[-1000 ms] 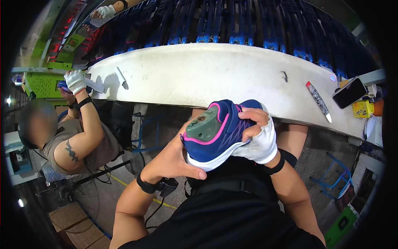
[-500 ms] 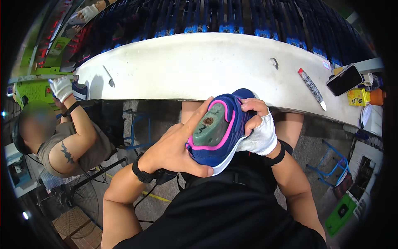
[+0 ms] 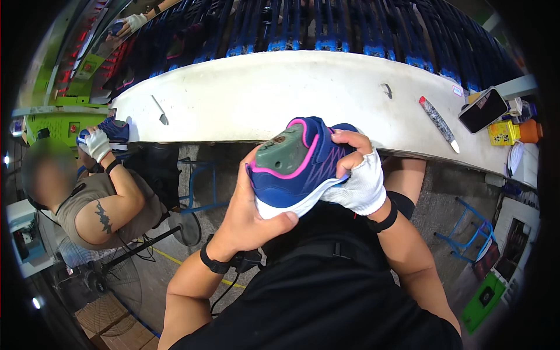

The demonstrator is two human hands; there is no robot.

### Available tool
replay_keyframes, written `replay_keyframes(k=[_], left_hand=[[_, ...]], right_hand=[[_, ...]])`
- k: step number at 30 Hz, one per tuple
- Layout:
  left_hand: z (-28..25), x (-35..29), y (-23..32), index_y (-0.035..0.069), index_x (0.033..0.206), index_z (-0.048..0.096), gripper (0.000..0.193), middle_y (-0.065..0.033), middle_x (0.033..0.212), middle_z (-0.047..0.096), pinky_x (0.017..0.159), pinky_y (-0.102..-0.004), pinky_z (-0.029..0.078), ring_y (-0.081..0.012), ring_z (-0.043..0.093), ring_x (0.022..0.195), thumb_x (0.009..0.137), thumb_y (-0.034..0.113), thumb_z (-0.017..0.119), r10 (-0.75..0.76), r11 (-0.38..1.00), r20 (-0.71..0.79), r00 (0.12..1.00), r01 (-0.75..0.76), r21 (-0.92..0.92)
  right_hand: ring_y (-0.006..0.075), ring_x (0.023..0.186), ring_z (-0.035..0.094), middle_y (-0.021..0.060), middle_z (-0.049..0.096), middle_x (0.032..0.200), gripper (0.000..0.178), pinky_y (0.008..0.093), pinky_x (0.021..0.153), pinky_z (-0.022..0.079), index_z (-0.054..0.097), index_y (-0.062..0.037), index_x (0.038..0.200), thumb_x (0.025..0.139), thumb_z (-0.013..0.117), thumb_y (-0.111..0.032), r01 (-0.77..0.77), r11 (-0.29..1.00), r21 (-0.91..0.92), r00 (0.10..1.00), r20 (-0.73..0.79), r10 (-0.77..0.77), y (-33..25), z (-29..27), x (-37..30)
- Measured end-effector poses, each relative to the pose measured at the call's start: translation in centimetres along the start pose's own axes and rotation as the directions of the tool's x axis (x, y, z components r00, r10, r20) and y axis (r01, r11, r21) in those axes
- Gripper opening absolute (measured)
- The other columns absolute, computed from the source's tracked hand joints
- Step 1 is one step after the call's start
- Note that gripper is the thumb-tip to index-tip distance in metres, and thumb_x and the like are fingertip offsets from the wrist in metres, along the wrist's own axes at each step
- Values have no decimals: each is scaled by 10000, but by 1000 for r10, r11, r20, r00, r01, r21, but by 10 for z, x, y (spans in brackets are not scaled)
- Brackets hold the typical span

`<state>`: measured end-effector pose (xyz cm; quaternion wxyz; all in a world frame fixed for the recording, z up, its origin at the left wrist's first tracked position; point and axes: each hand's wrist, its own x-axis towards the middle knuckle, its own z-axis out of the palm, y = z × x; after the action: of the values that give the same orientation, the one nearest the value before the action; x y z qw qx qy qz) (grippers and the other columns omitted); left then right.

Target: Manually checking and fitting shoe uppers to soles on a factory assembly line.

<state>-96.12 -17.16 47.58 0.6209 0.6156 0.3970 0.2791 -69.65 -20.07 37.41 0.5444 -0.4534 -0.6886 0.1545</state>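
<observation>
Between both hands, just off the table's near edge, is a navy sneaker with pink collar trim and a white sole. A green shoe last fills its opening. My bare left hand wraps the heel end, its thumb pressed along the white sole. My right hand, in a white glove with bare fingertips, grips the toe end, the fingers curled over the upper. The shoe is tilted, so its side and sole edge show. The underside is hidden.
On the white table lie a red-ended knife-like tool, a thin metal tool and a phone. Beside the phone is a yellow box. A co-worker at left handles another shoe. Blue racks line the far side.
The sneaker has turned in my hands, showing more of its side and white sole, and its heel has shifted left. The co-worker's gloved hand has lowered onto the other shoe.
</observation>
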Motion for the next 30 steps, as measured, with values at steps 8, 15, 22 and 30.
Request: replay_keyframes(k=[8, 15, 22, 30], left_hand=[[-7, 4, -3, -10, 1678, 314, 1161, -178, 1553, 551, 1245, -421, 438, -265, 566, 1452, 759, 205, 989, -79, 995, -30, 996, 81, 56], [6, 5, -4, -11, 1690, 311, 1238, -207, 1588, 544, 1235, -439, 471, -289, 588, 1459, 739, 305, 1038, -74, 997, -68, 995, 73, -12], [2, 8, -8, -29, 1591, 408, 1123, -171, 1481, 596, 1188, -421, 499, -258, 629, 1370, 760, 394, 1034, -28, 998, -162, 986, 36, 47], [1, 17, -7, -43, 1610, 401, 1080, -165, 1468, 603, 1189, -401, 474, -253, 615, 1365, 837, 458, 964, 35, 999, -215, 976, -29, 33]], right_hand=[[443, 1411, 590, 192, 664, 1452, 1101, 524, 1196, 463, 600, -51, 1442, 608, 1048, -614, -78, 990, -119, 986, 134, 94, 6, -16, 7], [431, 1393, 610, 186, 679, 1458, 1108, 538, 1186, 470, 609, -38, 1463, 633, 1018, -646, -112, 987, -119, 975, 179, 133, 9, -21, 9], [390, 1004, 717, 174, 789, 1144, 653, 496, 942, 531, 737, -49, 1276, 784, 965, -412, -32, 997, -74, 999, 28, 34, 13, -11, 25], [285, 811, 661, 126, 755, 918, 167, 401, 795, 502, 817, -47, 1107, 990, 707, -92, -167, 981, 102, 963, -196, 184, 26, 5, 15]])
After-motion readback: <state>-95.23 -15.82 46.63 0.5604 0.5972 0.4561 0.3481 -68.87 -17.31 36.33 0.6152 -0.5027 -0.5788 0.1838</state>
